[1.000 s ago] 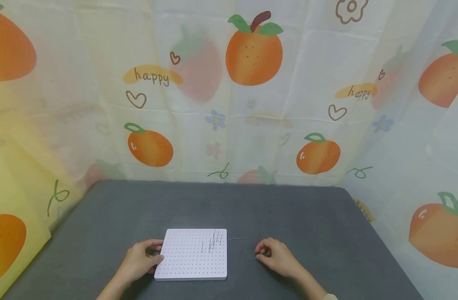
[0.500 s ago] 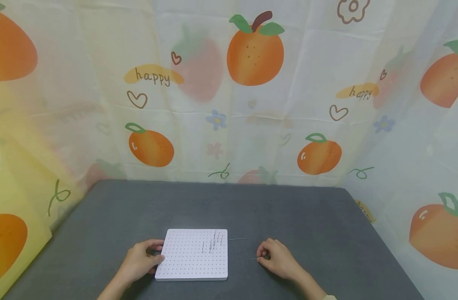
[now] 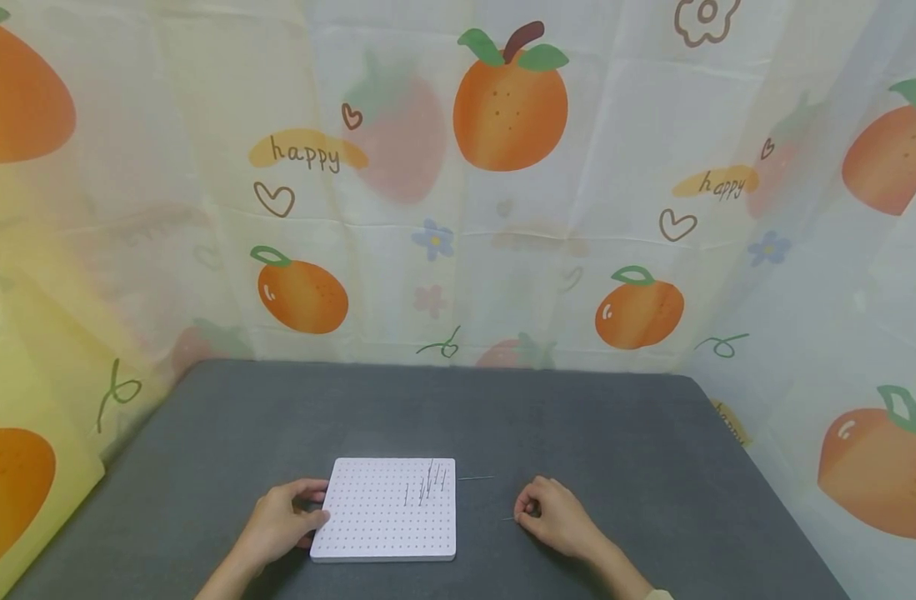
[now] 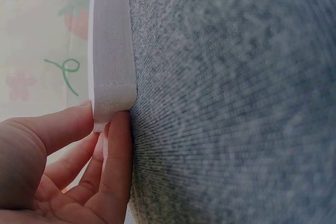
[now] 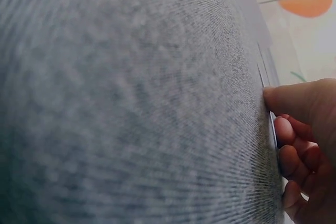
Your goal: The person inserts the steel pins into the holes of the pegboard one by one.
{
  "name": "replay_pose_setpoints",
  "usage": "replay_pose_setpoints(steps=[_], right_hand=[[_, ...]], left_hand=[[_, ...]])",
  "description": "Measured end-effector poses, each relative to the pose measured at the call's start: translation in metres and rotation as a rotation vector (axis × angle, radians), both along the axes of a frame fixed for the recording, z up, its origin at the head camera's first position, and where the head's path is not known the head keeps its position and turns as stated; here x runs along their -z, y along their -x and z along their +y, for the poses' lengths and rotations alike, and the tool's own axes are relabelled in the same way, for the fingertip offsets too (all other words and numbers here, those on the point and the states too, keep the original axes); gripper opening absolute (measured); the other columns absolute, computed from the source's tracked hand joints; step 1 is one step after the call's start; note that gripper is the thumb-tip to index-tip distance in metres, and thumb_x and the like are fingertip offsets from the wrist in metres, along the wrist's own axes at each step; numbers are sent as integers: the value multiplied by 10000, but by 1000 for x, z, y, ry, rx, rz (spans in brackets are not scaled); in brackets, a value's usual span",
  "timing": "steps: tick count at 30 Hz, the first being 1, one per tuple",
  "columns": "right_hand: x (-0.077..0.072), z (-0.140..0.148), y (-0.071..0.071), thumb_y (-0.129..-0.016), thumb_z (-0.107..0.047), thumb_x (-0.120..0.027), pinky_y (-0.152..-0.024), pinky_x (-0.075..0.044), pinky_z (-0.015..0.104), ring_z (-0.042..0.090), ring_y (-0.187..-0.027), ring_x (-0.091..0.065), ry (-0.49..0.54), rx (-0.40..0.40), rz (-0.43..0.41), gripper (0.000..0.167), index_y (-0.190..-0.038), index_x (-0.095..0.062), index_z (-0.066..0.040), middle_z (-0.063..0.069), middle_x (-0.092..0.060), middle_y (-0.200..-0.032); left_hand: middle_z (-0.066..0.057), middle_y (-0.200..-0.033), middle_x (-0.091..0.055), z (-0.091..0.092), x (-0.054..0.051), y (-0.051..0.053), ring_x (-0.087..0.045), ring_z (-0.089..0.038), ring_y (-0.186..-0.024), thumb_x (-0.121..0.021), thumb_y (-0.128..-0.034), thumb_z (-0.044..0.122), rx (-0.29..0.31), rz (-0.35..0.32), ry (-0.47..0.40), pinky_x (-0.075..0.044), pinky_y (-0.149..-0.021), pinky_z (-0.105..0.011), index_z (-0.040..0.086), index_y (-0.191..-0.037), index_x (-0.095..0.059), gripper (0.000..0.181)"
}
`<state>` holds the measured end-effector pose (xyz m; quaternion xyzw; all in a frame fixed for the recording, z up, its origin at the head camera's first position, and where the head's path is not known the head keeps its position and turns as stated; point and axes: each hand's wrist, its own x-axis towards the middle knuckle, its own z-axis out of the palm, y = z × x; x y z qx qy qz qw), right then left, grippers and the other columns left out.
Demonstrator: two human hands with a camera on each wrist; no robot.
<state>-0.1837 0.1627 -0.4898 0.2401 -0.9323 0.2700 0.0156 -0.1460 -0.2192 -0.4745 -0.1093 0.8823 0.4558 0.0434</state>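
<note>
A white pegboard [image 3: 382, 521] with rows of small holes lies flat on the dark grey table. Several thin metal pins [image 3: 429, 482] stand upright in its far right part. My left hand [image 3: 279, 518] holds the board's left edge; the left wrist view shows the thumb [image 4: 65, 127] at its top face and fingers against its side. To the right of the board, low over the cloth, my right hand [image 3: 555, 515] pinches a thin metal pin [image 3: 508, 519], its tip poking out leftward. The right wrist view shows this pin [image 5: 273, 129] running under the thumb, close along the cloth.
Another loose pin [image 3: 477, 478] lies on the table [image 3: 578, 433] just right of the board, between it and my right hand. A fruit-patterned curtain [image 3: 503, 275] hangs behind the table and along both sides.
Almost nothing differs. The right hand has shifted very slightly to the right with the pin; the view itself also drifted a little. The left hand keeps its hold on the board.
</note>
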Motion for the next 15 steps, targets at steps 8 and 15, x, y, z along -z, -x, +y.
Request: replay_pose_setpoints(steps=[8, 15], right_hand=[[0, 0, -1, -787, -142, -687, -597, -369, 188, 10, -689, -405, 10, 2, -1, 154, -711, -585, -228, -133, -465, -722], [1, 0, 1, -832, -148, -640, -602, -350, 192, 12, -672, -402, 18, 11, -24, 131, -750, -578, -228, -141, -475, -730]], left_hand=[[-125, -1008, -636, -1, 1, 0, -591, -143, -682, -706, -724, 13, 1, -1, -6, -548, -508, -300, -24, -1156, -587, 450], [-121, -1009, -637, 0, -1, -1, -592, -147, -691, -697, -724, 1, 0, 0, -21, -550, -513, -303, -27, -1155, -587, 446]])
